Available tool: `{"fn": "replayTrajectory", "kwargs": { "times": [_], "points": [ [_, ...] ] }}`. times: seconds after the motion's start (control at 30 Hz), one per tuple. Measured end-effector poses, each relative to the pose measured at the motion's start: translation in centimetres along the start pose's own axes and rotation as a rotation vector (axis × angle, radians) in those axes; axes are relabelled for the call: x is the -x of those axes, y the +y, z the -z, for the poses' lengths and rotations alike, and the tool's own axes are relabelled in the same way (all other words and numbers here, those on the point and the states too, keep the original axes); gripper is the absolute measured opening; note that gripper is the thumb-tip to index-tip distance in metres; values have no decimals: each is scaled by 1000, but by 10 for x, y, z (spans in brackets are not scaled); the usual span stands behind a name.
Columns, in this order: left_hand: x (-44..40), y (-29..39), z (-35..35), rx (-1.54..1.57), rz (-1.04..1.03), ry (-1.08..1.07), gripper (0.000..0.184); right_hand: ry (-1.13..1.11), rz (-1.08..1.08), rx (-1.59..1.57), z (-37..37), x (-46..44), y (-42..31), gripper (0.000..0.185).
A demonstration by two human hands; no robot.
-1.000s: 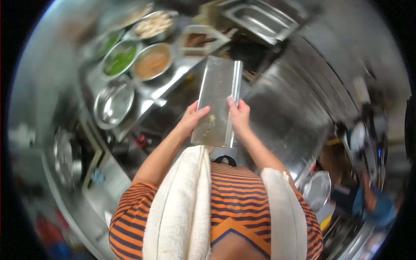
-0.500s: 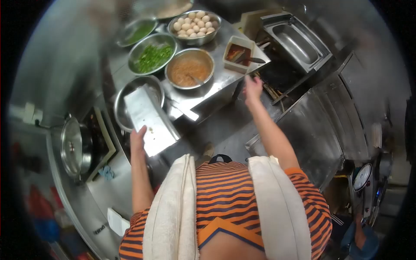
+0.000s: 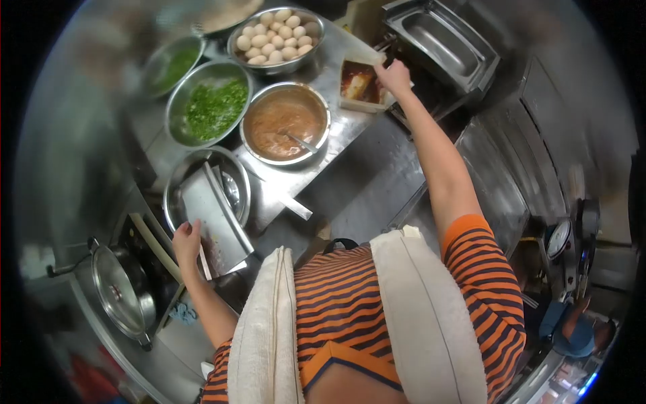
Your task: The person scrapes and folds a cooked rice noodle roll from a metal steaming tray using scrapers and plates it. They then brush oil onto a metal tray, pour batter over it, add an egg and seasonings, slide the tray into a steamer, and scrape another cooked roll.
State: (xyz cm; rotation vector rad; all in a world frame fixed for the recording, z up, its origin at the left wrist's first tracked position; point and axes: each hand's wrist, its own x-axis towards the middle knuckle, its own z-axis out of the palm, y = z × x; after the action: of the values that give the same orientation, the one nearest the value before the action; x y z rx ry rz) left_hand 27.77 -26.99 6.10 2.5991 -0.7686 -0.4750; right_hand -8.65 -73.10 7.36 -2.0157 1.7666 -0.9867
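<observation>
My right hand [image 3: 395, 76] is closed at the right rim of a square plastic container [image 3: 363, 106] of dark red-brown sauce. Its fingers grip the handle of what looks like a brush [image 3: 359, 85], whose pale wide end lies in the sauce. My left hand [image 3: 187, 242] is pinched on the left edge of a long, tilted metal tray [image 3: 214, 214]. That tray rests partly over a steel bowl [image 3: 176, 183] at the table's near left corner. Small food bits cling to the tray's lower end.
On the steel table [image 3: 350, 131] stand a bowl of brown mixture [image 3: 279, 124] with a spoon, bowls of chopped greens [image 3: 215, 108] and a bowl of eggs [image 3: 276, 40]. A flat metal strip [image 3: 296, 206] overhangs the front edge. A lidded pot [image 3: 121, 293] is at left. Another person [image 3: 579, 330] is at lower right.
My right hand has moved up and forward to the sauce container and closed on the brush handle. My left hand has shifted left and down, and the metal tray now tilts differently.
</observation>
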Motion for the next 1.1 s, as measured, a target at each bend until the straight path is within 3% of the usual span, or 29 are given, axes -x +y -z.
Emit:
{"fn": "replayTrajectory", "kwargs": {
  "times": [0.07,0.13,0.2,0.33,0.4,0.5,0.57,0.6,0.67,0.73,0.77,0.83,0.87,0.9,1.0,1.1],
  "points": [
    [1,15,9,-92,-8,38,47,-145,-130,-316,8,14,-12,29],
    [-4,22,12,-150,2,102,49,-15,-93,-466,11,15,-8,24],
    [-6,39,17,-113,-112,195,45,143,-203,-770,40,32,-9,22],
    [-30,90,2,460,-416,120,20,363,-395,-1100,109,91,60,18],
    [-8,156,-15,494,-600,32,15,620,-457,-1069,142,145,114,15],
    [5,218,-55,443,-890,-120,14,756,-713,-818,193,253,206,16],
    [16,253,-81,363,-979,-205,13,605,-778,-466,228,354,303,21],
    [26,270,-99,376,-1005,-256,13,573,-829,-30,236,416,368,25],
    [61,305,-131,375,-939,-387,15,524,-1119,42,307,471,395,27],
    [79,324,-169,164,-1209,-295,18,320,-817,619,344,468,400,22],
    [95,333,-185,127,-1193,-332,18,310,-831,610,359,465,399,22],
    [126,342,-216,56,-1161,-413,17,17,-816,116,368,437,392,15],
    [146,348,-230,14,-1150,-464,17,-104,-697,-247,356,424,387,14],
    [171,357,-242,33,-1134,-532,15,-293,-737,-306,339,409,373,13],
    [211,355,-293,-64,-1183,-659,16,-709,-164,-282,299,365,353,18],
    [221,320,-320,-92,-1062,-724,15,-606,-267,-220,300,298,411,17]
  ]
}}
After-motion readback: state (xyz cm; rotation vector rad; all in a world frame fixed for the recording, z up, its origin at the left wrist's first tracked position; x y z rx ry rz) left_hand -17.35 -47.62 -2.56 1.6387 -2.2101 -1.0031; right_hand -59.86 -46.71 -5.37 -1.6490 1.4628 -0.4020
